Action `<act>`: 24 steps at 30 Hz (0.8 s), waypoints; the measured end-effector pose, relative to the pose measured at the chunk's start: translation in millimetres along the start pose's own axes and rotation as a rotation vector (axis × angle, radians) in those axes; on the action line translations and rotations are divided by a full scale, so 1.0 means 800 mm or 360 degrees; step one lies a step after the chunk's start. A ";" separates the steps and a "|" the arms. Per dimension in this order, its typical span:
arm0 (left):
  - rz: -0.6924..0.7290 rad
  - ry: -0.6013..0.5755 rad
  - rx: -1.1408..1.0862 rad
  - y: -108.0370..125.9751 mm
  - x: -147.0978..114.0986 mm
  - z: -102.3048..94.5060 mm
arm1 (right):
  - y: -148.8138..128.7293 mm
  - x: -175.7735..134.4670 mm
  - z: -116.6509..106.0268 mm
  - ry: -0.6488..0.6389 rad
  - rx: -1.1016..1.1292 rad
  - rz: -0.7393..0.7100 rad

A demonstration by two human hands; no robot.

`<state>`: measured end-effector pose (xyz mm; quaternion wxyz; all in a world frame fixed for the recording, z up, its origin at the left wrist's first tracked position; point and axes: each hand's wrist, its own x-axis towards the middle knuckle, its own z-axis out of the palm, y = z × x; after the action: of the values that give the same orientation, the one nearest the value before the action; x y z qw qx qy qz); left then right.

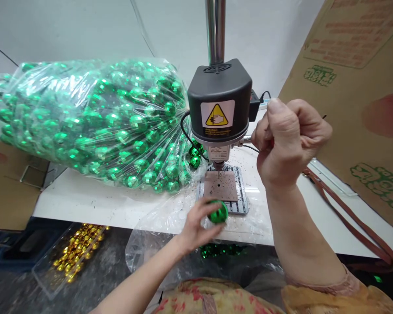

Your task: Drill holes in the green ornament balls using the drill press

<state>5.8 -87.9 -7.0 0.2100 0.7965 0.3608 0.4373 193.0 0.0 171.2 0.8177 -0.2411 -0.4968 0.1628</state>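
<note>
Between the thumb and fingers of my left hand [194, 225] is a shiny green faceted ball [220, 213], held just in front of the drill press base [242, 205]. My right hand [286, 141] is closed in a fist at the right side of the small black bench drill press [219, 91]. A silver feed lever [247, 139] runs from the machine into that fist, which hides most of it. Under the chuck [218, 165] lies a brownish square plate [212, 185] with a dark hole, sprinkled with shavings.
A big clear bag [94, 126] of green balls lies left of the press. Cardboard boxes [356, 100] flank the white table [94, 203]. Gold balls [80, 248] fill a clear bin below left. Clear plastic film [144, 248] drapes the front edge; a brown strap [347, 218] lies right.
</note>
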 end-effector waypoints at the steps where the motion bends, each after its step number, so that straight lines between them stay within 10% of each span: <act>1: 0.0166 -0.0194 0.0071 0.009 -0.017 -0.005 | 0.000 0.000 -0.001 -0.0003 0.0004 -0.0007; 5: 0.0566 -0.0787 0.0425 0.030 -0.078 -0.015 | 0.003 0.001 -0.002 0.0016 0.0091 -0.0053; 9: 0.0658 -0.0731 0.0492 0.018 -0.085 -0.021 | 0.005 0.003 -0.003 0.0008 0.0136 -0.0043; 15: 0.0137 0.0058 0.0800 -0.055 0.053 -0.048 | 0.002 0.000 0.000 0.0008 0.0181 -0.0067; 19: -0.0311 -0.0210 0.1267 -0.104 0.147 -0.049 | -0.002 -0.003 0.003 0.0022 0.0135 -0.0067; 24: -0.0426 -0.0439 0.1398 -0.127 0.175 -0.043 | 0.000 -0.001 0.001 0.0003 0.0154 -0.0094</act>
<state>-13.5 84.9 21.3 -0.0459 0.8070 0.5797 0.1028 191.6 -0.3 170.9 0.8333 -0.1868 -0.4944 0.1621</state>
